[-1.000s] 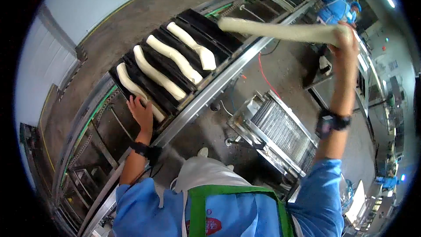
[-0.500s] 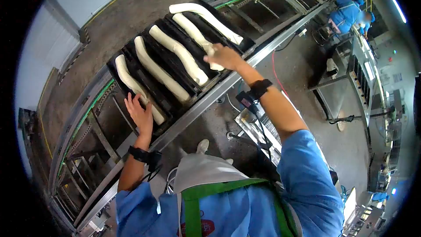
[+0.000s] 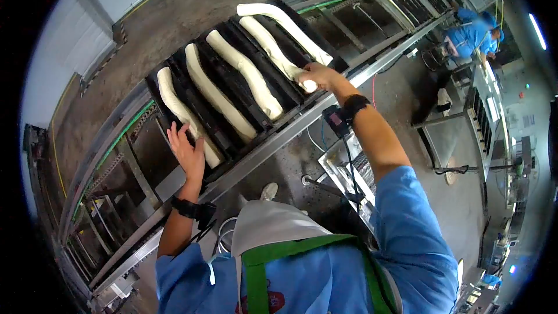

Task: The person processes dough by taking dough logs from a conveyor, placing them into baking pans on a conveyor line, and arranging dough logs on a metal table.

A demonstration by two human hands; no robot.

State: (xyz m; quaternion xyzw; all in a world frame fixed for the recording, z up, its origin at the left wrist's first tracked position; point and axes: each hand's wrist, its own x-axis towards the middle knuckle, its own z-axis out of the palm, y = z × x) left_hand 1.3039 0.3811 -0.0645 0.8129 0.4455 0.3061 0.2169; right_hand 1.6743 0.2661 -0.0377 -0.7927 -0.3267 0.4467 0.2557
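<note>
Long cream-coloured dough rolls lie side by side in black trays (image 3: 264, 64) on a conveyor. At the near end of one dough roll (image 3: 270, 46), second from the right, my right hand (image 3: 318, 75) is closed with its fingers curled around the tip. My left hand (image 3: 189, 150) has its fingers spread beside the leftmost dough roll (image 3: 181, 107), the thumb against or just over its lower part. Between them lie two more rolls, a bent one (image 3: 247, 75) and a smoother one (image 3: 212, 90). The rightmost roll (image 3: 285, 26) curves over at its far end.
The conveyor's metal rail (image 3: 261, 154) runs between me and the trays. More trays (image 3: 401, 0) sit further up the line. Two people in blue (image 3: 468, 38) are at the far right, near a metal table (image 3: 453, 119). A cable hangs from my right wrist.
My right hand has moved slightly right and closed on the near end of its dough roll. The left hand stays almost in place; the trays appear shifted slightly right in view.
</note>
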